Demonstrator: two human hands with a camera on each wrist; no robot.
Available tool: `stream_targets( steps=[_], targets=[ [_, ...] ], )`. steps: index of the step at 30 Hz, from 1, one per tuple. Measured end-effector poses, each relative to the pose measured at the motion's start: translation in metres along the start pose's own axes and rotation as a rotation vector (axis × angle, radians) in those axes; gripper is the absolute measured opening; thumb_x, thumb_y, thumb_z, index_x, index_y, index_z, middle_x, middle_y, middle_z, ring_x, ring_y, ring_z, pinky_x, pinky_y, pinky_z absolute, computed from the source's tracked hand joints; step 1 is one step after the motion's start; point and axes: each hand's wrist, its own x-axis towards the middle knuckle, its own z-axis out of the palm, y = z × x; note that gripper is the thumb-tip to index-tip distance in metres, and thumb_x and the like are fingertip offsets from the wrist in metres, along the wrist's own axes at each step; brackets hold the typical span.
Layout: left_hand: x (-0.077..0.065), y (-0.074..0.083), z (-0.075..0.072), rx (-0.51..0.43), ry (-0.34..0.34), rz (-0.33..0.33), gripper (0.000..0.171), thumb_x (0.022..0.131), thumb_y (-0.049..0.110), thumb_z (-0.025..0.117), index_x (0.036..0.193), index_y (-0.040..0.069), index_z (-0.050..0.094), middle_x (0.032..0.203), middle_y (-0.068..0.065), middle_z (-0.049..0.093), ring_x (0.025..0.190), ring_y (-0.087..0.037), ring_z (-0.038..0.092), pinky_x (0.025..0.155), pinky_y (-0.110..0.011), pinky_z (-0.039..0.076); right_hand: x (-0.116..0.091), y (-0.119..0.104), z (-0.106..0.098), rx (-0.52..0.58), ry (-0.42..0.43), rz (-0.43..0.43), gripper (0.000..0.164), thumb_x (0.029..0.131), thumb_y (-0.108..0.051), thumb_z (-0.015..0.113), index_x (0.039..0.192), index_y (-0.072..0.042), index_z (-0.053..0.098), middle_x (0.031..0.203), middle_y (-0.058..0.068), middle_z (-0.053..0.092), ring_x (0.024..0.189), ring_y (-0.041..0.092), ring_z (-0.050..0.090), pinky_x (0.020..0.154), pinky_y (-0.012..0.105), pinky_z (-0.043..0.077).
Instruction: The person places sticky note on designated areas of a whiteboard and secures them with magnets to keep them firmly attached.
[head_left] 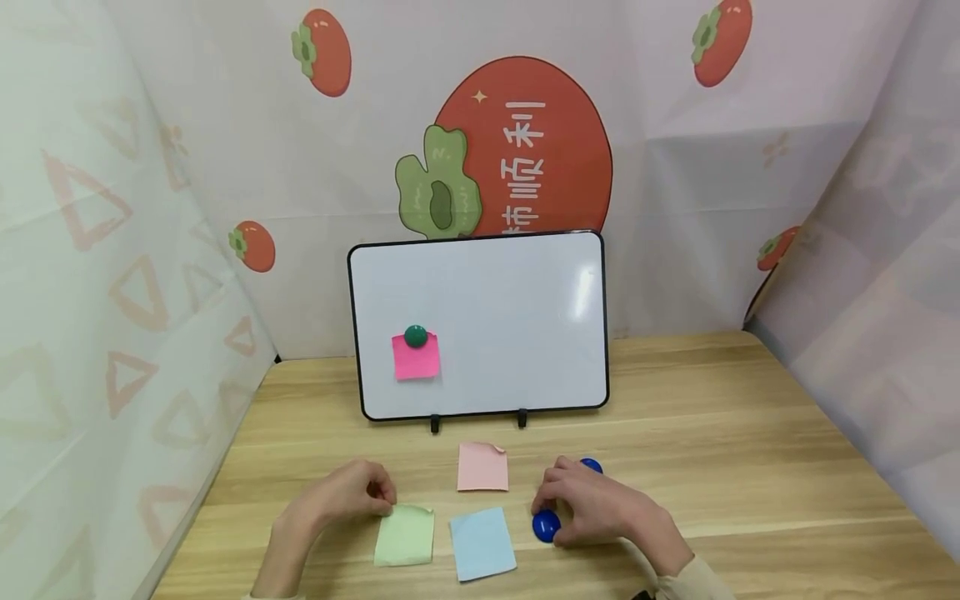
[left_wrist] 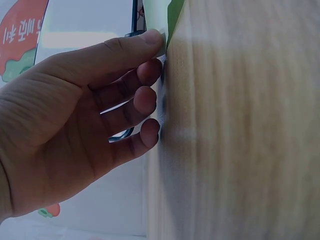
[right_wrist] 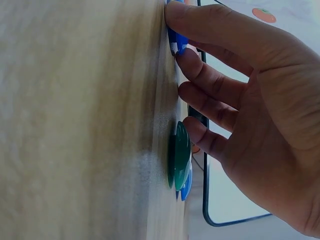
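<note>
My left hand pinches the top left corner of a light green sticky note between thumb and forefinger. In the left wrist view that note shows at the thumb tip, one edge raised. My right hand grips a round blue magnet on the table, thumb and forefinger at its sides. Under the right palm, a green magnet sits near the little finger, visible in the right wrist view but hidden from the head view. A second blue magnet peeks out behind the hand.
Between the hands lie a light blue sticky note and a pale pink one. Behind them a whiteboard stands on small black feet. A green magnet holds a bright pink note on it. Printed cloth walls surround the wooden table.
</note>
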Motion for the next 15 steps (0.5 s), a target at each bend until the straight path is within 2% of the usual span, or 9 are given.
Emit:
stream_targets(
  steps=[10,15],
  targets=[
    [-0.0024,0.0022,0.0025,0.002,0.009,-0.025,0.007,0.086,0.011,0.072,0.083,0.015,0.069,0.079,0.007,0.062,0.073,-0.007,0.053,0.064,-0.022,0.045,0.0001,0.0004,0.0021,-0.025,0.022,-0.029,0.031,0.079,-0.035,0.081,0.108,-0.034,0.069,0.101,-0.022,0.056,0.097,0.0,0.043,0.083,0.023,0.044],
    [-0.002,0.0016,0.0008,-0.013,0.0,0.005,0.007,0.087,0.011,0.071,0.083,0.015,0.068,0.078,0.006,0.061,0.07,-0.004,0.052,0.061,-0.02,0.044,0.0009,-0.0015,0.0011,-0.032,0.025,-0.033,0.03,0.079,-0.033,0.079,0.108,-0.032,0.07,0.101,-0.02,0.056,0.097,0.001,0.044,0.083,0.023,0.044]
  ],
)
